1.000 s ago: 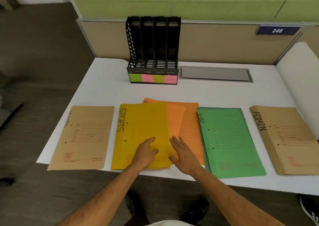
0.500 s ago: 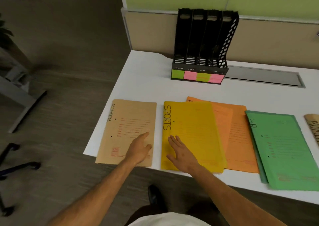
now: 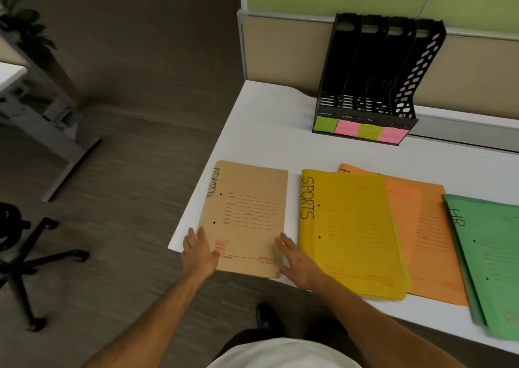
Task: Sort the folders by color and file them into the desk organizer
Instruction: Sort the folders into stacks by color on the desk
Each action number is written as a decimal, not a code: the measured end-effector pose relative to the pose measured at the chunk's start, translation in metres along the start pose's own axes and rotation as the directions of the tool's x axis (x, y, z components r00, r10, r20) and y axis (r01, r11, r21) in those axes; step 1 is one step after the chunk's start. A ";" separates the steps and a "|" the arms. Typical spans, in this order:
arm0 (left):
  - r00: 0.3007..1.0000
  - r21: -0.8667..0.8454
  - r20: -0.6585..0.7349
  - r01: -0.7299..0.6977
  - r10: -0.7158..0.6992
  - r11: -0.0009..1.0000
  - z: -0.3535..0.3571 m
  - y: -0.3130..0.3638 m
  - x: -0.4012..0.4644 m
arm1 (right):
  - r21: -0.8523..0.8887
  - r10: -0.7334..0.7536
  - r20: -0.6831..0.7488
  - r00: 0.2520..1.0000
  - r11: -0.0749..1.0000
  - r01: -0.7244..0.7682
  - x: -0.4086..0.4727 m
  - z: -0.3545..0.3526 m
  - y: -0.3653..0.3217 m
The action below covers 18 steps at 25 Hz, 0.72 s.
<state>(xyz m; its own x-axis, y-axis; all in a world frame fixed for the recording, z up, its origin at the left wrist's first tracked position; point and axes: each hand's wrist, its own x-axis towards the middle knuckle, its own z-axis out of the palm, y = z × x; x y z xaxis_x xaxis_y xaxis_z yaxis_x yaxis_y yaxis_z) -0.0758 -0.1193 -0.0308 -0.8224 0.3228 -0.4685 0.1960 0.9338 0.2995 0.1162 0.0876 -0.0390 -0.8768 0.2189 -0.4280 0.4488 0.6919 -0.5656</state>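
With fingers spread flat, the left hand [image 3: 200,251] and right hand [image 3: 298,261] flank the tan paper folder marked ADMIN [image 3: 247,216] at the near-left desk corner, probably to lift it for the black slotted desk organizer [image 3: 373,78].

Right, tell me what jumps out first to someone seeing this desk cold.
The fan of bright folders along the desk's near edge: a yellow folder marked SPORTS overlapping orange folders, with a green folder at the right. At the left end, the left hand and right hand flank a tan folder marked ADMIN. Behind stands an empty black organizer with green and pink notes on its front.
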 end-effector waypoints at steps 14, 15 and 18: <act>0.974 -0.463 -0.124 0.114 -0.191 0.879 -0.021 -0.004 0.025 | 0.026 0.012 0.093 0.996 1.000 -0.014 0.009 -0.013 -0.005; 0.972 -0.483 -0.148 0.090 -0.183 0.871 -0.022 -0.002 0.024 | 0.089 0.043 0.065 0.997 0.995 -0.049 0.009 -0.017 -0.005; 0.966 -0.550 -0.194 0.035 -0.169 0.835 -0.023 0.008 0.015 | 0.267 0.154 -0.005 0.988 0.953 -0.147 0.002 -0.027 -0.001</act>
<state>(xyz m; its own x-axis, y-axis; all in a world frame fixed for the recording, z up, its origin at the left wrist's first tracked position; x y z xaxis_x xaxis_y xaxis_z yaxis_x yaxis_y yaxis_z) -0.0988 -0.1108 -0.0167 -0.9316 0.1240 -0.3416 -0.1591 0.7058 0.6903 0.1096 0.1060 -0.0202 -0.7984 0.3260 -0.5063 0.6021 0.4434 -0.6640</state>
